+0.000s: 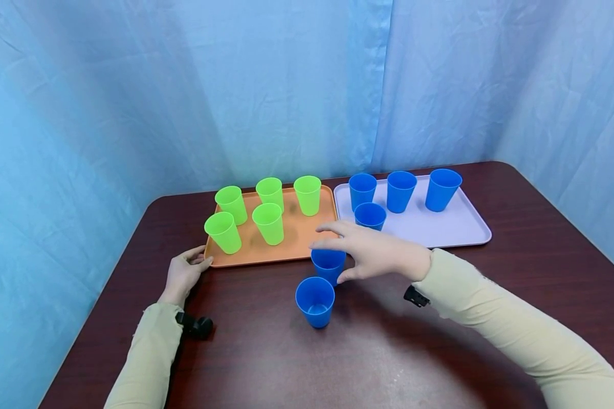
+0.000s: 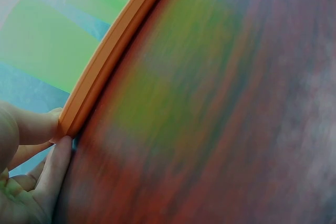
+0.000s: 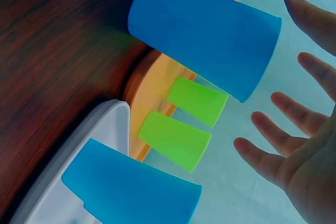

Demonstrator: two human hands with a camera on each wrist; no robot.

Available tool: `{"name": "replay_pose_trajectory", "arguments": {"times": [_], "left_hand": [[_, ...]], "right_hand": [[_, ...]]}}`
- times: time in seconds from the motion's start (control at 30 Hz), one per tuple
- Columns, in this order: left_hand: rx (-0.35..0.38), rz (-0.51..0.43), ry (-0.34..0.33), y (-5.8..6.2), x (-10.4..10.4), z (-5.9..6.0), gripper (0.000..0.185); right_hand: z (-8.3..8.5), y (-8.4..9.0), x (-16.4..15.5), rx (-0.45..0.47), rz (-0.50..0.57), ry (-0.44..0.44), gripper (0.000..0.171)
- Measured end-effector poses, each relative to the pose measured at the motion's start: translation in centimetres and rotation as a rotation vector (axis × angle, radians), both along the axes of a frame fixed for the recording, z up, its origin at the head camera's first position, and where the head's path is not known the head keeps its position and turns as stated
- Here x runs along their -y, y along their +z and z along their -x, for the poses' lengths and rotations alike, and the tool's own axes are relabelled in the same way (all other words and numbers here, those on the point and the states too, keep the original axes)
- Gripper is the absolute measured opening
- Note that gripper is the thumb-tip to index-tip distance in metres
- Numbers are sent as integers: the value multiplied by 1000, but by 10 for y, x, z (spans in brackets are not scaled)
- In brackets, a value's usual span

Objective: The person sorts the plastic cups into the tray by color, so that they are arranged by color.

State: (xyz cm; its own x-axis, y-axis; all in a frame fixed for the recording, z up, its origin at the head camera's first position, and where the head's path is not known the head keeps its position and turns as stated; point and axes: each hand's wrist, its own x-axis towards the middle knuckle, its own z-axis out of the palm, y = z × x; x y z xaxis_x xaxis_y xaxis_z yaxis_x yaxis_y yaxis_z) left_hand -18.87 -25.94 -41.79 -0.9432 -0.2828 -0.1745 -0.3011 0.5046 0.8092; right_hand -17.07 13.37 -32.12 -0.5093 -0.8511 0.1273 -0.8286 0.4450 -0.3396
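Note:
My left hand point(image 1: 183, 274) pinches the near-left corner of the orange tray point(image 1: 251, 259); the left wrist view shows thumb and fingers point(image 2: 55, 169) meeting at its rim. Several light green cups point(image 1: 269, 224) stand upright on that tray. With fingers spread and curving, my right hand point(image 1: 370, 248) hovers above and beside a blue cup point(image 1: 327, 266) on the table. In the right wrist view a gap shows between the fingertips point(image 3: 242, 145) and this blue cup point(image 3: 205, 38). Just in front of it stands another upright blue cup point(image 1: 315, 301).
To the right, a lavender tray point(image 1: 460, 224) meets the orange one. Several blue cups point(image 1: 401, 193) stand on it, one partly hidden by my right hand. The dark wooden table point(image 1: 266, 363) has blue curtains point(image 1: 286, 85) behind it and at its sides.

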Motion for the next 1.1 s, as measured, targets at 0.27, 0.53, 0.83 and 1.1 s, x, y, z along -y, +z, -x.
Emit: {"name": "replay_pose_trajectory", "arguments": {"times": [0.27,0.53,0.83,1.1], "left_hand": [[-2,-6,15,1,-2,2,47],[-11,-2,22,0,-2,3,46],[-2,-3,15,2,-2,2,47],[9,-4,13,3,-2,1,47]], "right_hand": [[3,-5,2,23,-23,8,69],[4,-9,5,1,-26,26,68],[4,-13,8,8,-30,37,65],[4,-14,8,25,-58,28,61]]}}
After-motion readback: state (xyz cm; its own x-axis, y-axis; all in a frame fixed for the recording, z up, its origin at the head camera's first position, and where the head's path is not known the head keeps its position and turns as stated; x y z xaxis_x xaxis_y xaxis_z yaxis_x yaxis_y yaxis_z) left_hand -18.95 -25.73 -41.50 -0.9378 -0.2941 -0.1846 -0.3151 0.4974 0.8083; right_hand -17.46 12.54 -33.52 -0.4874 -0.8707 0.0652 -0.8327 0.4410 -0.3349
